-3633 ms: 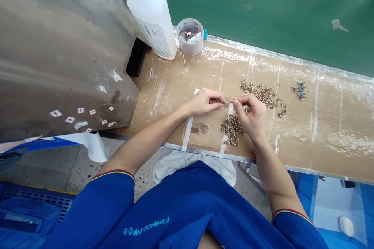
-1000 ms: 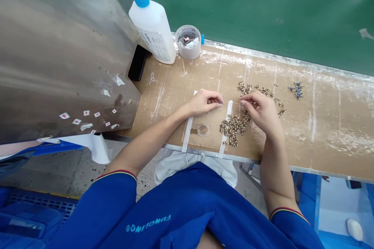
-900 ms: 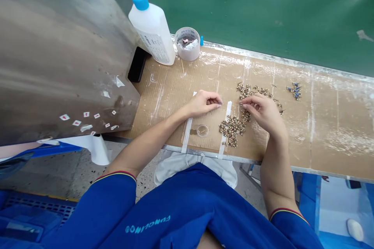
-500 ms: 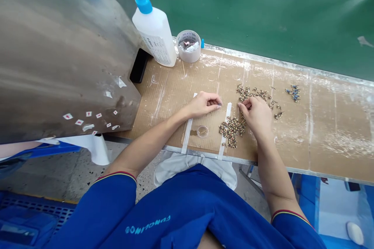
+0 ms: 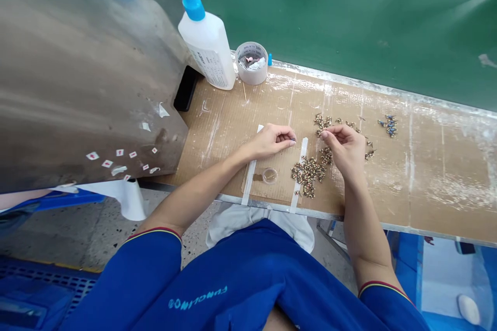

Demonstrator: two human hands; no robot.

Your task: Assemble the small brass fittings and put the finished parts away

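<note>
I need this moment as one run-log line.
left hand: curled, contents unclear | right hand: near brass-coloured parts, grip unclear | clear dish: between white tape strips

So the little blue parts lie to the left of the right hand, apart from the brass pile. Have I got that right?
Not quite: in the head view, the blue parts lie to the right of the right hand, apart from the brass pile.

A white plastic bottle with a blue nozzle point(image 5: 209, 51) is placed beside a pale round tape roll point(image 5: 253, 77) partly filled with scraps point(image 5: 256, 64). A black rectangular object point(image 5: 185, 90) is seen beside a grey metal panel point(image 5: 85, 77), marked with small red-and-white stickers point(image 5: 107, 164).
</note>
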